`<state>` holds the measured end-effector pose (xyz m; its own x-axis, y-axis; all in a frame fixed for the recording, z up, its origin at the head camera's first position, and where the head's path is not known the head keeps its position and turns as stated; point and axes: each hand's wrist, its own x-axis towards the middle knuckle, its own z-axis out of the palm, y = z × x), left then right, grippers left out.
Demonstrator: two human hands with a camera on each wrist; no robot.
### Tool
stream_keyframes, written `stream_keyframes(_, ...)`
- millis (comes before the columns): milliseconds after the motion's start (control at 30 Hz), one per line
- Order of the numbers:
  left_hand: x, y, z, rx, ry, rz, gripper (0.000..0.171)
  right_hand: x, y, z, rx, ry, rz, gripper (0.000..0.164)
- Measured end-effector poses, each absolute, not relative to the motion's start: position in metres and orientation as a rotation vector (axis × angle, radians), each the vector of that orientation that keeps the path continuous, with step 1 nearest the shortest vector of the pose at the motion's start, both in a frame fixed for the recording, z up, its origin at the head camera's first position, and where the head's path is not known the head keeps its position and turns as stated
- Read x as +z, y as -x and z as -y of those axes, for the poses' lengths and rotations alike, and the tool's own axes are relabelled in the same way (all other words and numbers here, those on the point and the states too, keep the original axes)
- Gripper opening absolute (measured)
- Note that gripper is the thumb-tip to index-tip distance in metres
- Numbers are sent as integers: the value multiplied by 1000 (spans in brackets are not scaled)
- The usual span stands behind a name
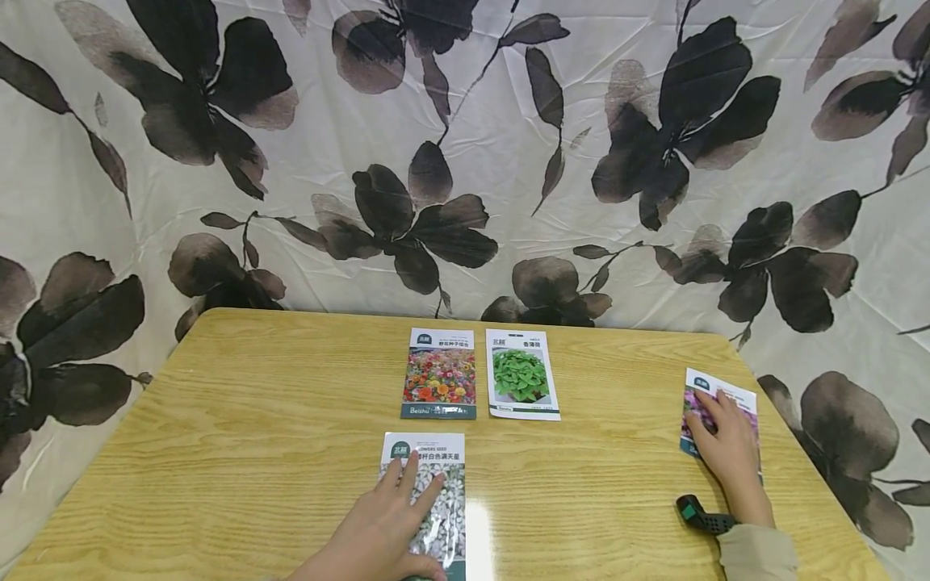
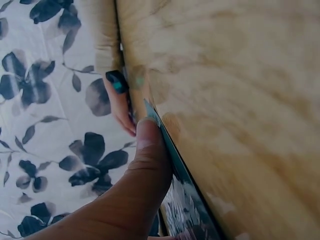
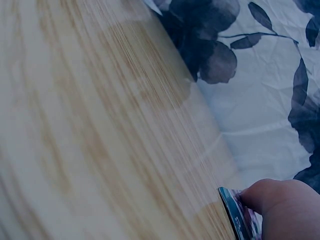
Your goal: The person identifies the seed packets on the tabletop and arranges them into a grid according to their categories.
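Observation:
My left hand (image 1: pixel 388 516) lies with spread, straight fingers on a seed packet with white flowers (image 1: pixel 452 516) near the front of the table. In the left wrist view its thumb rests along the packet's green bottom edge (image 2: pixel 175 155). Far to the right, my right hand (image 1: pixel 730 444) rests its extended fingers on a packet with purple flowers (image 1: pixel 693 403), covering much of it. The right wrist view has the thumb (image 3: pixel 260 195) touching that packet's corner. A wildflower packet (image 1: pixel 439 375) and a green-leaf herb packet (image 1: pixel 519 375) lie side by side at the back middle.
The wooden table (image 1: pixel 291 387) has its right edge close beside the purple-flower packet. Behind it hangs a white cloth (image 1: pixel 508 161) with dark flowers. A black band (image 1: pixel 705 516) sits at my right wrist, above a beige sleeve (image 1: pixel 756 553).

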<state>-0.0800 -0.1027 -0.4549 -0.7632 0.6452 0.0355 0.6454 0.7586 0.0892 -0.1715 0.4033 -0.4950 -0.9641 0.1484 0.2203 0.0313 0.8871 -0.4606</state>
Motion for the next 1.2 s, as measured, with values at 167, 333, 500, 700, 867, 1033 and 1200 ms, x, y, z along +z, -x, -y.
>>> stream_keyframes(167,-456,81,102,-122,1085,2921,110,-494,171,-402,682,139,2802,53)
stream_keyframes(333,-458,82,101,-99,1085,2891,110,-494,171,-402,669,134,2808,53)
stream_keyframes(500,-460,83,101,-116,1092,2894,109,-494,171,-402,672,137,2808,52)
stream_keyframes(700,-463,84,101,-124,1094,2888,107,-492,171,-402,669,144,2807,53)
stream_keyframes(867,-465,83,99,-119,1088,2873,104,-492,171,-402,673,143,2811,53)
stream_keyframes(1033,-469,81,97,-130,1067,2859,100,-492,170,-402,676,148,2817,54)
stream_keyframes(1200,-472,81,97,-137,1062,2844,97,-491,170,-401,683,149,2814,53)
